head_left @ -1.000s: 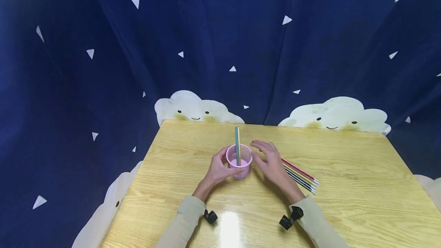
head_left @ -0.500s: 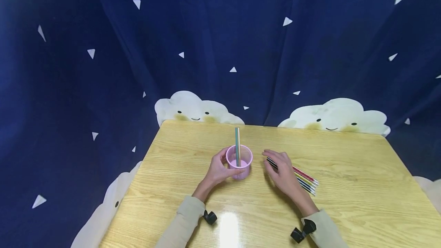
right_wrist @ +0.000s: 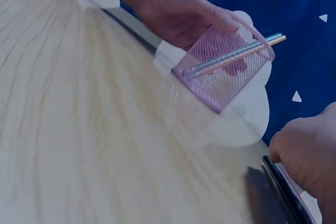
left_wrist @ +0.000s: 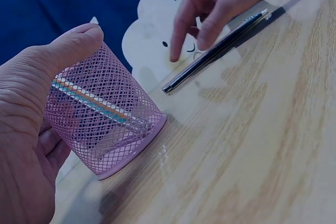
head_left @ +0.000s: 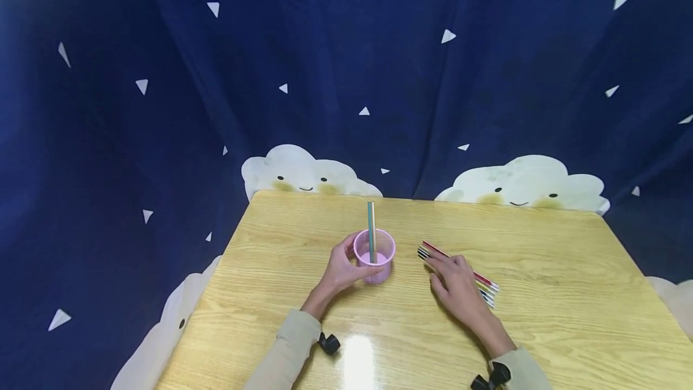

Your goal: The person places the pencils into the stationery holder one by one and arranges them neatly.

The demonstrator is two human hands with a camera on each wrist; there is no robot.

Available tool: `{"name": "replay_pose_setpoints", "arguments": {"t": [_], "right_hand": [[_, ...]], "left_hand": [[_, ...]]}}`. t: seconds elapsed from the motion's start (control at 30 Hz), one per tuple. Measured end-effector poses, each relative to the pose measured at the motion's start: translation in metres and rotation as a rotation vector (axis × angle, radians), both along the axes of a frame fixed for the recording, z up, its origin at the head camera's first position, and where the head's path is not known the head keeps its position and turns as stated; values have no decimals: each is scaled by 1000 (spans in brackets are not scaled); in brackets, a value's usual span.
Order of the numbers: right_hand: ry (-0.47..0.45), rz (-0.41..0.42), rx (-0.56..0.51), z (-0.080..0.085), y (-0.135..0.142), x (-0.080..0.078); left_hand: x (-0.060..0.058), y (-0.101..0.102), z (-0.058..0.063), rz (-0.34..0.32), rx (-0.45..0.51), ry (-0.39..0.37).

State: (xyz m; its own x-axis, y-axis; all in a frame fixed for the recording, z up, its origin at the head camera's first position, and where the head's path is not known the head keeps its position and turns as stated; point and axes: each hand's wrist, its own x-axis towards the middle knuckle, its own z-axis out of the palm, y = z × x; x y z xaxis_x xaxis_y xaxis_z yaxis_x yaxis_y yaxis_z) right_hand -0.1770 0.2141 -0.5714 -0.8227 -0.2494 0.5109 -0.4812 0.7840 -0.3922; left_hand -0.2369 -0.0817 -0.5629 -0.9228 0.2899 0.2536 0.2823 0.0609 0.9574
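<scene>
My left hand (head_left: pixel 342 266) grips a pink mesh pen cup (head_left: pixel 381 278), thumb on the near side and fingers round the back. The cup stands upright on the table. Two pencils lean in it, a teal pencil (head_left: pixel 370 216) and a pale orange one (left_wrist: pixel 100 99) beside it. To the right, my right hand (head_left: pixel 460 290) is over a bundle of pencils, fingers reaching down with nothing held; whether they touch is unclear. A red pencil (head_left: pixel 486 282) lies along the far side of this bundle and a black pencil (left_wrist: pixel 210 55) along the near side. The hand hides their middles.
A wooden table (head_left: pixel 303 221) lies under everything, its far edge against a dark blue curtain (head_left: pixel 346 47) printed with clouds and triangles. Small black cameras sit at both wrists, the left camera (head_left: pixel 329 343) low beside the sleeve.
My right hand has moved away from the cup, right and toward me, onto the pencils. Their left ends now show beyond its fingers. The left hand and cup have stayed in place.
</scene>
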Motion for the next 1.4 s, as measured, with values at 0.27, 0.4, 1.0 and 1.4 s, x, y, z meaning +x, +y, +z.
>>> {"name": "replay_pose_setpoints", "arguments": {"t": [0.27, 0.4, 1.0, 1.4], "right_hand": [[36, -21, 118, -10, 9, 6], [67, -17, 142, -13, 10, 5], [123, 17, 218, -17, 7, 9], [119, 26, 228, -16, 1, 10]], "left_hand": [[2, -2, 0, 15, -36, -4], [2, -1, 1, 9, -28, -11], [2, -1, -2, 18, -11, 3], [3, 0, -1, 18, -30, 0]]}}
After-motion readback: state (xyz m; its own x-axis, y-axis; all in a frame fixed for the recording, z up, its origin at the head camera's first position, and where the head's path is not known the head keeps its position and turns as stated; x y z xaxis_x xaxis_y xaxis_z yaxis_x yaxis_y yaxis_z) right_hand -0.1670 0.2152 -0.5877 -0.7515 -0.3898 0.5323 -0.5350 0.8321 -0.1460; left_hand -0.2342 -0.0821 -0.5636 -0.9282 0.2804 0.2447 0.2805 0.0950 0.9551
